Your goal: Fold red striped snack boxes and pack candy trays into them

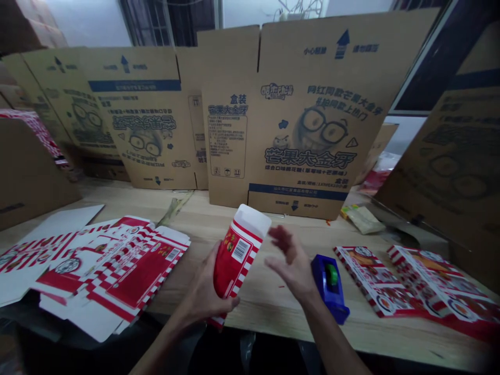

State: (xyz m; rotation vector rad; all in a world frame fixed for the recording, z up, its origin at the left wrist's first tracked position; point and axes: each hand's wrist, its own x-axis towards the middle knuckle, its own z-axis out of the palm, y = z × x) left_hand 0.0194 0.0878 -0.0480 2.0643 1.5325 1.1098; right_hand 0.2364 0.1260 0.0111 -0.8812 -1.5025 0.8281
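Pale wooden table [261, 307], backed by printed cartons [308, 109] standing upright beyond both hands, seemingly as a screen along the far edge.

Box [238, 255]: one, red and white, with barcode; held tilted in the left hand [205, 286], white end up and leaning towards the right hand. Thumb across the near side, fingers largely hidden behind: a wrapped grip, probably chosen to steady the body and leave the white end free.

Right hand [292, 260]: empty, fingers spread and curved, blurred, just beside the white end; contact cannot be told.

Blanks [144, 273]: flat, red and white, overlapping in a loose pile left of the left hand, presumably for easy reach.

Dispenser [328, 291]: blue, with green tape [332, 274], just right of the right hand, apparently kept close for convenience.

Packs [377, 281]: red and white, lying in rows farther right of that hand.
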